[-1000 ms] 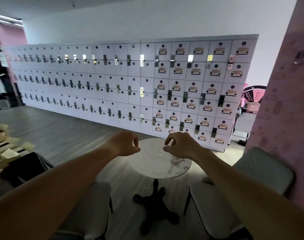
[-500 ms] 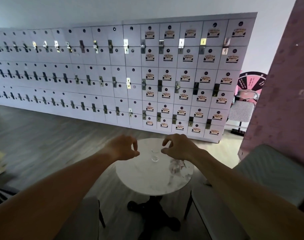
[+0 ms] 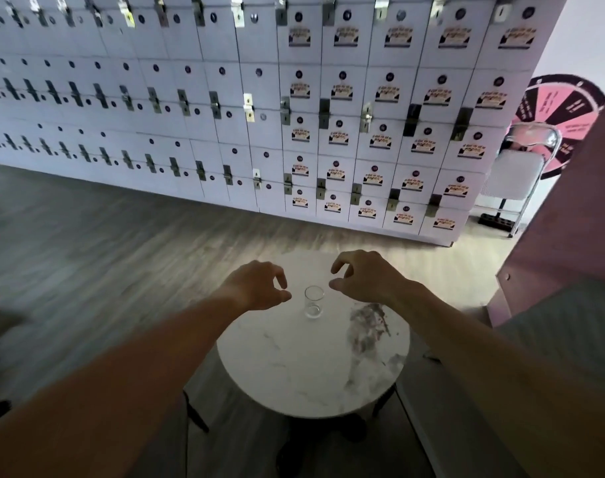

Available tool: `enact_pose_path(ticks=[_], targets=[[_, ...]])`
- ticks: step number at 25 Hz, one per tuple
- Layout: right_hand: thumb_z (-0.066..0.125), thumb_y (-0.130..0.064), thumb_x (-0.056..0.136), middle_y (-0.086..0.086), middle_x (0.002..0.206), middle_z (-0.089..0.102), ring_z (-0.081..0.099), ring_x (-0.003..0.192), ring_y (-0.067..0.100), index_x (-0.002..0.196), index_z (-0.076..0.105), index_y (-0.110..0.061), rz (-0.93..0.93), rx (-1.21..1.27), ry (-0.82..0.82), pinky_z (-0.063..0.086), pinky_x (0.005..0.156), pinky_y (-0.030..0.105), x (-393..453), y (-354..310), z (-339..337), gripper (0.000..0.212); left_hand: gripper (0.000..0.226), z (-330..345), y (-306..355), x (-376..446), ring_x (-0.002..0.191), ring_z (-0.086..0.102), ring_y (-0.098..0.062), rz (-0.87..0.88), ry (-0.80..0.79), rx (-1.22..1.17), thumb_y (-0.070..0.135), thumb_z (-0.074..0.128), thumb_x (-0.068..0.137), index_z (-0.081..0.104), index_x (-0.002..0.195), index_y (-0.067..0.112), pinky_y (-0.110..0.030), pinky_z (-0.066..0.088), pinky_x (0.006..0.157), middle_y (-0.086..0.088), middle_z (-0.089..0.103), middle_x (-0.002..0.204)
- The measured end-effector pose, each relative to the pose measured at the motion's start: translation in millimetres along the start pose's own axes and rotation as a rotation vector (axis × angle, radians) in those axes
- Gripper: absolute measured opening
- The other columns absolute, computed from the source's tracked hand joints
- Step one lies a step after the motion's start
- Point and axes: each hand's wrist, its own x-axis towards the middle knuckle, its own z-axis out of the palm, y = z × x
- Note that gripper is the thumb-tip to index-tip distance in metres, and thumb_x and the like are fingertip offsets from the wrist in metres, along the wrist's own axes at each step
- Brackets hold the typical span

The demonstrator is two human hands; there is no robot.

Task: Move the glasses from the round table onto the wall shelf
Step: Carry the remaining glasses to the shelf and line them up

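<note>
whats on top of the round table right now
One clear glass stands upright on the round table, between the left hand and right hand, neither touching it. The far edge is hidden behind the hands, so more glasses there cannot be ruled out.

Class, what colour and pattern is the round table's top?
White marble with grey veins, round table, head view.

A clear glass [image 3: 314, 301] is seen upright on the round marble surface [image 3: 311, 367]. The left hand [image 3: 259, 286] and right hand [image 3: 363, 277] are held beside the glass, grips empty, fingers curled.
</note>
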Motion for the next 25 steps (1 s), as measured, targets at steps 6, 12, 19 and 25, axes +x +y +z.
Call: enact_pose_path(ticks=[6,12,19,25], targets=[[0.069,-0.040,0.079,-0.005,0.098,0.068,0.063,0.091,0.017,0.102,0.067,-0.030,0.076,-0.001,-0.070,0.048,0.074,0.028,62,36,49,0.025,0.033,64,-33,73,0.087,0.067,-0.017,-0.037,-0.163,-0.030,0.050,0.065,0.078,0.066,0.107,0.033,-0.039,0.053,0.090,0.006,0.068,0.091],[0.065,-0.036,0.080,-0.003,0.101,0.066,0.061,0.091,0.018,0.110,0.065,-0.029,0.190,0.032,-0.150,0.049,0.078,0.030,130,71,110,0.031,0.040,136,-76,152,0.064,0.071,-0.009,-0.071,-0.345,-0.115,0.048,0.065,0.078,0.058,0.114,0.034,-0.027,0.055,0.062,0.006,0.075,0.073],[0.063,-0.029,0.084,-0.003,0.104,0.053,0.050,0.093,0.015,0.119,0.062,-0.033,0.268,0.013,-0.134,0.036,0.076,0.027,175,113,184,0.035,0.062,219,-99,214,0.065,0.074,-0.019,-0.078,-0.462,-0.305,0.041,0.069,0.079,0.042,0.134,0.034,-0.040,0.063,0.066,-0.001,0.076,0.079],[0.063,-0.029,0.090,0.001,0.109,0.058,0.057,0.094,0.019,0.119,0.064,-0.031,0.256,0.016,-0.101,0.038,0.078,0.028,192,129,221,0.029,0.060,254,-100,236,0.063,0.073,-0.017,-0.058,-0.463,-0.387,0.037,0.068,0.080,0.041,0.133,0.035,-0.035,0.062,0.058,-0.002,0.073,0.083]])
